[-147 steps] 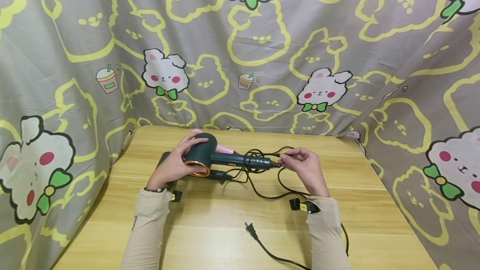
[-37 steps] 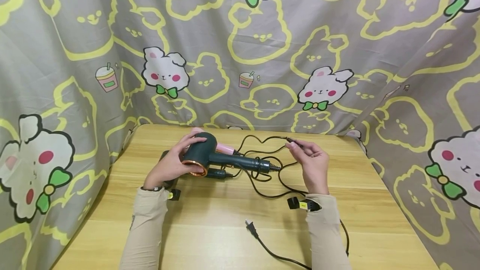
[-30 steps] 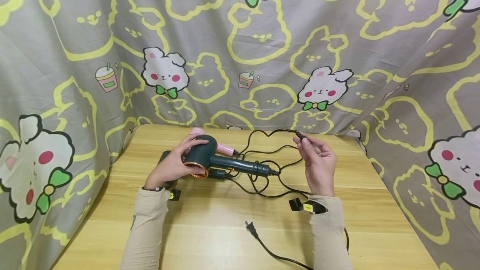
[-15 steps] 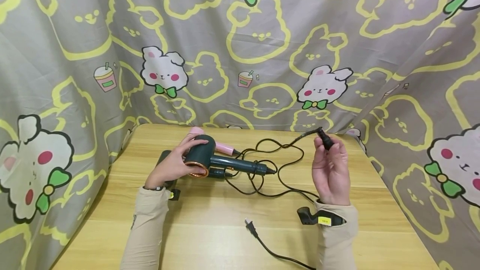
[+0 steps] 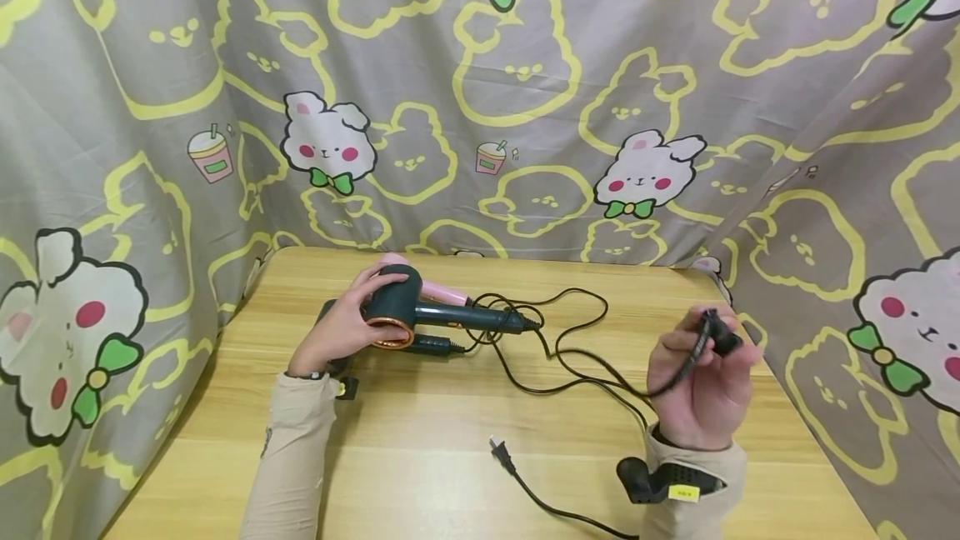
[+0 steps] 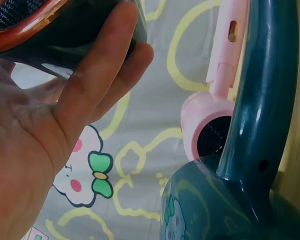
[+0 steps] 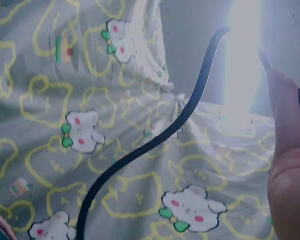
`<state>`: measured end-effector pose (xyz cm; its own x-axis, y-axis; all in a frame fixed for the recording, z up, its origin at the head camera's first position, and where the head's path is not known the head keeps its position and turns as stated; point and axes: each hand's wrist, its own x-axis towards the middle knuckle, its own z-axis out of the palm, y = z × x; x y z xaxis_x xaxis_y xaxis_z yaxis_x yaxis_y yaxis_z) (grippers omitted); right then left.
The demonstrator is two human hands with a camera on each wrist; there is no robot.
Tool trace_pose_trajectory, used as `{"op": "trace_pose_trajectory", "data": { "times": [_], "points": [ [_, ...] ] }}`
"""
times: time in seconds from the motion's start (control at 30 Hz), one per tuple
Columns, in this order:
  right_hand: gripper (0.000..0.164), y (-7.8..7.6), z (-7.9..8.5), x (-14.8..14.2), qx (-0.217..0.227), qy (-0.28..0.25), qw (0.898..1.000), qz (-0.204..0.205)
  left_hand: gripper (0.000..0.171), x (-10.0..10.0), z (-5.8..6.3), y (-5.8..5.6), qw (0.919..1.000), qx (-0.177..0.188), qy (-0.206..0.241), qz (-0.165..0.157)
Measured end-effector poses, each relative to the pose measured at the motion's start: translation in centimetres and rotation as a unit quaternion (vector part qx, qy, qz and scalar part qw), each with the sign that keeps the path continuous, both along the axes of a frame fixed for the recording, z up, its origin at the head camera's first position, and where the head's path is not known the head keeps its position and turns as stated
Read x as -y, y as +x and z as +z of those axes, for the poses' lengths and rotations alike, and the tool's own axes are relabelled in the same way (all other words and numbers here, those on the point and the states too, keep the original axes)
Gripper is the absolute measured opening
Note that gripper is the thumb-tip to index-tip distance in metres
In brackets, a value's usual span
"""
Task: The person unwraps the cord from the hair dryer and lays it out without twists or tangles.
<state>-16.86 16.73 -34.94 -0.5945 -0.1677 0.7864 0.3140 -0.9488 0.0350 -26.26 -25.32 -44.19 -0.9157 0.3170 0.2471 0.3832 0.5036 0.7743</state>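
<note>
My left hand (image 5: pixel 337 333) grips the head of a dark green hair dryer (image 5: pixel 395 297) with a copper rim, its handle pointing right. In the left wrist view the thumb and fingers span that dryer's head. A black cord (image 5: pixel 561 350) loops about the handle's end. At the right, my raised right hand (image 5: pixel 697 394) holds the black plug (image 5: pixel 724 338) of a cord between thumb and fingers, prongs hidden. The cord bends from it down toward the wrist; the right wrist view shows the black cord (image 7: pixel 157 139) as a long curve.
A second dark green hair dryer (image 6: pixel 270 85) lies under the held one, partly hidden. Behind is a pink hair dryer (image 5: pixel 447 293). Another black plug (image 5: pixel 501 455) lies on the wooden table (image 5: pixel 420 457) near the front. A patterned curtain (image 5: pixel 540 107) surrounds the table.
My right hand has moved from the handle's end up, then right and toward me, drawing the cord along. Fewer turns now wrap the handle. The left hand has stayed on the dryer.
</note>
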Motion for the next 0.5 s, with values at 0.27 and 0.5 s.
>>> {"op": "trace_pose_trajectory", "data": {
  "times": [0.27,0.5],
  "points": [
    [0.037,0.5,3.2,3.8,-0.252,-0.013,0.967,-0.025,0.082,0.4,-0.3,-0.3,0.9996,0.003,0.014,0.025],
    [0.023,-0.4,1.8,2.2,-0.257,0.252,0.918,-0.165,0.083,0.6,0.3,0.1,0.9980,0.000,0.042,0.046]
  ]
}}
